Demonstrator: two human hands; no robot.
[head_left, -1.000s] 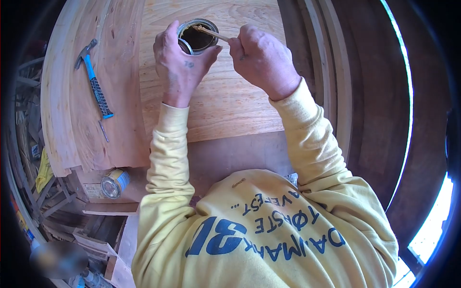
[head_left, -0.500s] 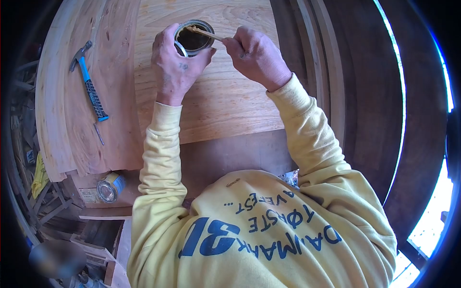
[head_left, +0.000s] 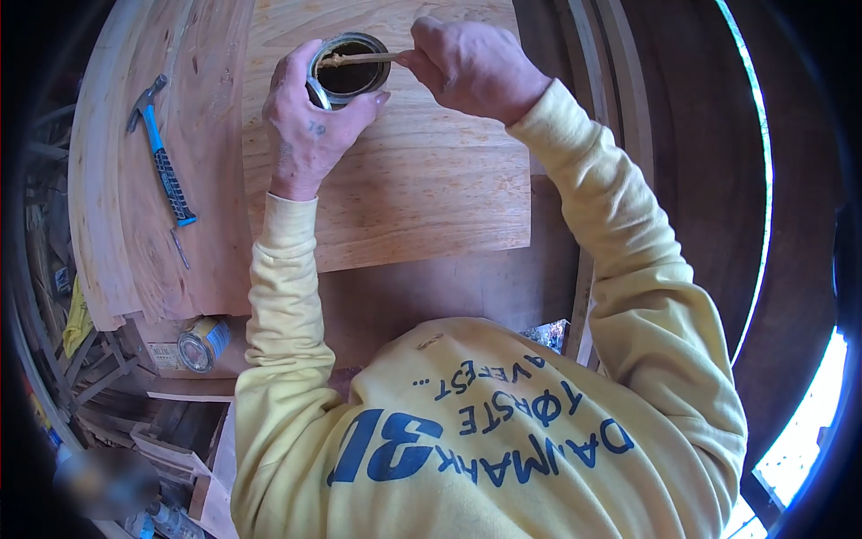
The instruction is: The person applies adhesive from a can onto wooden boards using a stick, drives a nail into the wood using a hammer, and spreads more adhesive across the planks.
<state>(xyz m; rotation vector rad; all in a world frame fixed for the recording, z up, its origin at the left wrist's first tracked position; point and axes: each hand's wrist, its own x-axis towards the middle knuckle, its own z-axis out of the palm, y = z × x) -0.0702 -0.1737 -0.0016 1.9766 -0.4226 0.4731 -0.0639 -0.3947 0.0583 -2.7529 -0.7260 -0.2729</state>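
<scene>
Head view: the person's L hand (head_left: 310, 126) is gripping an open can (head_left: 352, 70) w/ dark contents, above the wood panel (head_left: 404, 180). The R hand (head_left: 471, 67) is pinching a thin stick (head_left: 364, 58), its tip (coated in tan paste) dipping inside the can's rim. A hammer (head_left: 162, 153) w/ a blue & black handle is lying on the boards (head_left: 211, 117) to the left, a small metal tool (head_left: 180, 248) resting just below its handle.

The yellow sweatshirt (head_left: 539, 485) reads, upside down, "DANMARK", "TØRSTE" and "AVEFEST..." – plus a big 3 beside a partly folded character. The left hand (head_left: 314, 126) bears a mark starting with 1 – second figure unclear. Print on the hammer (head_left: 168, 175) is unreadable.
</scene>
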